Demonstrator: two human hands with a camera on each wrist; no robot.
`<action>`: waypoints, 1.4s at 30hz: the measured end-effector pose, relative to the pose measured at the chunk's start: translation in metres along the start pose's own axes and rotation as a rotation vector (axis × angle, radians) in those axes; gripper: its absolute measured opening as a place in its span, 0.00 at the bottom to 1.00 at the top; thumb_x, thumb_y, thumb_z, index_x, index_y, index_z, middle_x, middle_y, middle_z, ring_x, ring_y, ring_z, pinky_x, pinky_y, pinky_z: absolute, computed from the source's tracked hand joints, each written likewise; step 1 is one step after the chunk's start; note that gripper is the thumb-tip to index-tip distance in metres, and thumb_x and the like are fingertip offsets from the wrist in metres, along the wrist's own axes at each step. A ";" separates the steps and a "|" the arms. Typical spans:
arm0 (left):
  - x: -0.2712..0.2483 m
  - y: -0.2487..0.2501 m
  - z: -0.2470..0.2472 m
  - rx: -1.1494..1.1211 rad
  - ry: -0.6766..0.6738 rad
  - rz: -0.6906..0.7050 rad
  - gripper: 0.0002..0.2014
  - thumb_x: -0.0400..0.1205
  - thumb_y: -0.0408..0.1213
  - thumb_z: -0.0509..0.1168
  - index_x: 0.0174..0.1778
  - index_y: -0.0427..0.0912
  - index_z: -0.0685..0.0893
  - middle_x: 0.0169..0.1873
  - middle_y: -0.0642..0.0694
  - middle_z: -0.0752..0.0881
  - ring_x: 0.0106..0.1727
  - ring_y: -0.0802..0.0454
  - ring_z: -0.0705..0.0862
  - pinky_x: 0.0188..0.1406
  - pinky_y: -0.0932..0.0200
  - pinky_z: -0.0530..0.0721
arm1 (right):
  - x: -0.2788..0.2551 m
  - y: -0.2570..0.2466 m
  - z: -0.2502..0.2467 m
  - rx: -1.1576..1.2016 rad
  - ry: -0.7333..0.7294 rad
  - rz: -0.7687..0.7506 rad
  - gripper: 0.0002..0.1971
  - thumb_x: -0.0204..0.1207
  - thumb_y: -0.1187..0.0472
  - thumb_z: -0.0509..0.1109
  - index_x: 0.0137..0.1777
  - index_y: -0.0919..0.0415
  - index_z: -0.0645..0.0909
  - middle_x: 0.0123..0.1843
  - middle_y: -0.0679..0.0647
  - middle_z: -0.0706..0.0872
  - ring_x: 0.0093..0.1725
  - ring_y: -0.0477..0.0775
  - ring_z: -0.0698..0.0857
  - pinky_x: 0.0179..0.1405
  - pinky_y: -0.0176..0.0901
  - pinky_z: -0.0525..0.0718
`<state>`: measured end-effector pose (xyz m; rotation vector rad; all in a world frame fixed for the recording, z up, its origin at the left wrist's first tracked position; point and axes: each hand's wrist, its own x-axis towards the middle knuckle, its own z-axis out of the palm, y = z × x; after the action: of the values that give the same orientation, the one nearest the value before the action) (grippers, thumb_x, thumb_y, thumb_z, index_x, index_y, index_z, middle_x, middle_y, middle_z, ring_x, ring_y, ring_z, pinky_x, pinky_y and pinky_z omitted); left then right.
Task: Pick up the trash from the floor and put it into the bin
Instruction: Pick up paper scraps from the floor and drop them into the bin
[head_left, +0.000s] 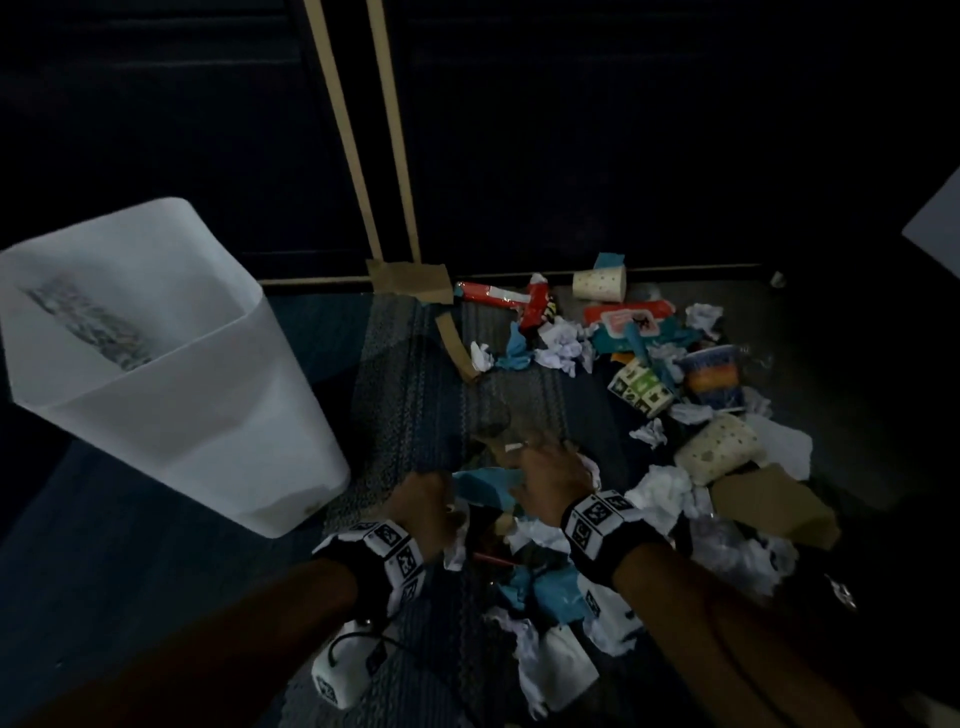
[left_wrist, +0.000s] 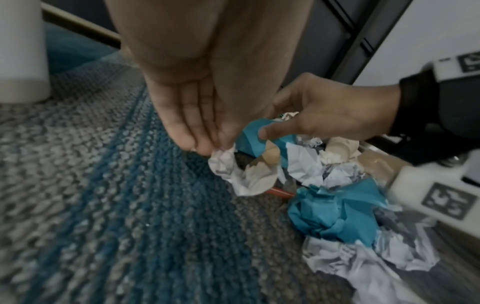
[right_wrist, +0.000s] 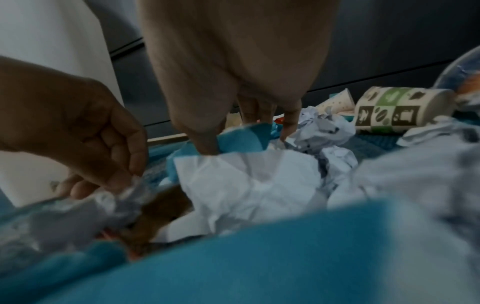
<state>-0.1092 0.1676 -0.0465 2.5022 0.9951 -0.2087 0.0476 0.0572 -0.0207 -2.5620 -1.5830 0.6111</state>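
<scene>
A dim room with a dark wall and a blue-grey patterned carpet (head_left: 415, 374); two tan tape strips (head_left: 363, 130) run up the wall. Trash lies scattered on the carpet to the right of a translucent white bin (head_left: 156, 395), which stands at the left with something grey inside it. At the near edge of the heap, the left hand (left_wrist: 197, 115) pinches a crumpled white paper (left_wrist: 233, 172) with its fingertips pressed together. The right hand (left_wrist: 319, 111), just beside it, grips a teal paper (left_wrist: 252, 139) between thumb and fingers. Around them lie many white and teal paper wads, too tangled to count. Farther out lie four paper cups: two dotted, one green-checked (right_wrist: 400, 109), one blue and orange (head_left: 711, 376). Two red wrappers (head_left: 509, 299) lie by the wall.
</scene>
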 end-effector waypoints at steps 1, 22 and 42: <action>0.000 0.002 -0.001 0.025 -0.005 -0.001 0.12 0.79 0.40 0.66 0.55 0.39 0.84 0.48 0.42 0.84 0.49 0.46 0.83 0.41 0.62 0.71 | -0.001 0.000 0.003 0.015 0.029 0.001 0.21 0.81 0.54 0.67 0.74 0.50 0.76 0.82 0.57 0.65 0.80 0.63 0.64 0.77 0.57 0.66; -0.064 0.017 -0.034 0.054 -0.209 0.250 0.24 0.78 0.40 0.67 0.70 0.41 0.77 0.69 0.42 0.78 0.66 0.48 0.77 0.66 0.57 0.72 | -0.052 -0.021 -0.064 0.250 0.366 -0.049 0.11 0.75 0.53 0.71 0.36 0.56 0.90 0.33 0.52 0.90 0.33 0.54 0.87 0.35 0.40 0.81; -0.125 0.000 -0.243 -0.230 1.205 0.224 0.17 0.79 0.29 0.65 0.64 0.33 0.78 0.71 0.36 0.67 0.67 0.56 0.69 0.68 0.73 0.66 | -0.038 -0.181 -0.180 0.550 0.752 -0.520 0.25 0.76 0.75 0.61 0.73 0.63 0.77 0.71 0.57 0.80 0.70 0.55 0.76 0.73 0.45 0.73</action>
<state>-0.2054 0.1999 0.2066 2.3648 0.9828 1.5268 -0.0540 0.1348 0.2038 -1.5895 -1.4276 -0.0026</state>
